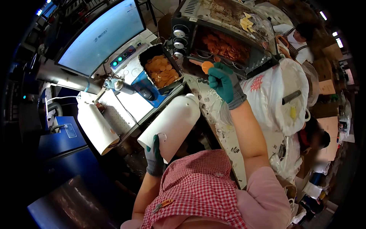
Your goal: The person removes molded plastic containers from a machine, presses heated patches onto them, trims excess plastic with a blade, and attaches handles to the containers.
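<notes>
A green-and-grey glove covers my left hand [152,157], which is closed on the lower end of a white cylindrical plastic housing [172,124]. The housing lies tilted in front of my apron and has a round mark on its side. My right hand [223,82], gloved the same way, pinches a small orange disc [207,67] between its fingers. That disc is just in front of a toaster oven [228,17], whose open front shows a heap of orange discs [225,45]. More orange discs [162,71] fill a black tray [179,79] left of the oven.
A lit monitor [103,34] stands at the upper left, above a control box with green buttons [120,59]. On the bench are a mouse [146,94] and another white housing [97,128]. A white plastic bag [280,91] bulges at right. Other people [301,42] are further right.
</notes>
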Demonstrator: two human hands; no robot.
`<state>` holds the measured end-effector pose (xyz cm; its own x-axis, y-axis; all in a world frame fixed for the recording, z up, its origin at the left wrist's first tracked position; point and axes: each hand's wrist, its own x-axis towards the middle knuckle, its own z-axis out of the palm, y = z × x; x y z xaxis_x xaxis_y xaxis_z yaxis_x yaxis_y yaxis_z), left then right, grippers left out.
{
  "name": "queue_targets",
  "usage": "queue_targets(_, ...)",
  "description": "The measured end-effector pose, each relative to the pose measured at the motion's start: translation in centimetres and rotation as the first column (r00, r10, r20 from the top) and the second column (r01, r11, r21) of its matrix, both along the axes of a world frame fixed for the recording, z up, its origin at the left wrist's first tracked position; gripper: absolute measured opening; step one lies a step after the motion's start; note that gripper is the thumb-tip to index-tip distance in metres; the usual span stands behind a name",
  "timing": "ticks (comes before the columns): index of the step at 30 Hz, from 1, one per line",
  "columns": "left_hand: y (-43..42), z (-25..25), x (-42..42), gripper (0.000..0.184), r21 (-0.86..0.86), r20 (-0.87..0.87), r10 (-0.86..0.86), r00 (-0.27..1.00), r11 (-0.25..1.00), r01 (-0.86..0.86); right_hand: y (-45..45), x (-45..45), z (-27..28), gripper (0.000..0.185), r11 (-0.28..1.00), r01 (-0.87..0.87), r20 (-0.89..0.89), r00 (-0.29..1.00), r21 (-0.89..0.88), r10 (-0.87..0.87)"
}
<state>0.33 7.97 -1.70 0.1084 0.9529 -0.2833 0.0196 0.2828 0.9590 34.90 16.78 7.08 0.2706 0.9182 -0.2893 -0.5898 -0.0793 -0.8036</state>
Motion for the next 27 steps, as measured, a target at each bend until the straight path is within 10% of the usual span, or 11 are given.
queue_targets(4, 0.1, 2.5, -2.8, 0.034, -0.001, 0.096, -0.041, 0.995, 0.999, 0.041, -3.9, -6.5, 2.5, 0.030, 0.996, -0.085, 0.055, 0.995, -0.016, 0.086)
queue_targets(5, 0.3, 1.2, -4.5, 0.035, 0.460, -0.327, -0.149, 0.933, 0.837, 0.295, -4.6, -8.3, 3.3, 0.035, 0.995, -0.096, 0.128, 0.987, 0.022, 0.092)
queue_targets(6, 0.3, 2.2, -4.8, 0.035, 0.461, -0.323, -0.140, 0.936, 0.841, 0.285, -5.2, -9.8, 3.7, 0.039, 0.992, -0.110, 0.199, 0.975, 0.057, 0.097)
queue_targets(8, 0.0, 5.3, -5.1, 0.034, -0.166, 0.354, 0.000, 0.935, 0.984, 0.063, -6.6, -12.2, 2.7, 0.042, 0.988, -0.140, 0.154, 0.979, 0.059, 0.129)
queue_targets(11, -0.3, 6.5, -6.4, 0.034, -0.141, 0.458, -0.005, 0.889, 0.987, 0.078, -8.0, -15.8, 2.2, 0.026, 0.993, -0.120, -0.157, 0.980, 0.005, 0.119)
queue_targets(17, -0.3, 5.7, -8.5, 0.028, -0.130, 0.521, 0.021, 0.854, 0.990, 0.055, -10.3, -22.1, 3.3, 0.020, 0.994, -0.061, -0.062, 0.996, -0.086, 0.056)
queue_targets(20, -0.7, 4.7, -8.7, 0.026, 0.302, 0.154, -0.084, 0.984, 0.953, 0.034, -10.9, -24.9, 4.6, 0.018, 0.997, 0.007, -0.038, 0.999, -0.080, -0.010)
queue_targets(24, -0.4, 6.0, -9.5, 0.029, 0.106, 0.223, -0.131, 0.966, 0.988, 0.109, -11.7, -26.3, 4.1, 0.019, 1.000, 0.000, 0.200, 0.980, 0.012, -0.002)
queue_targets(25, -0.1, 5.2, -10.0, 0.031, 0.447, -0.201, -0.219, 0.955, 0.847, 0.288, -11.6, -26.7, 4.2, 0.026, 1.000, 0.023, 0.262, 0.965, 0.010, -0.025)
queue_targets(27, -0.2, 5.3, -10.1, 0.032, 0.670, -0.480, -0.151, 0.864, 0.573, 0.472, -11.9, -27.4, 5.3, 0.030, 0.999, 0.024, 0.255, 0.966, 0.037, -0.033)
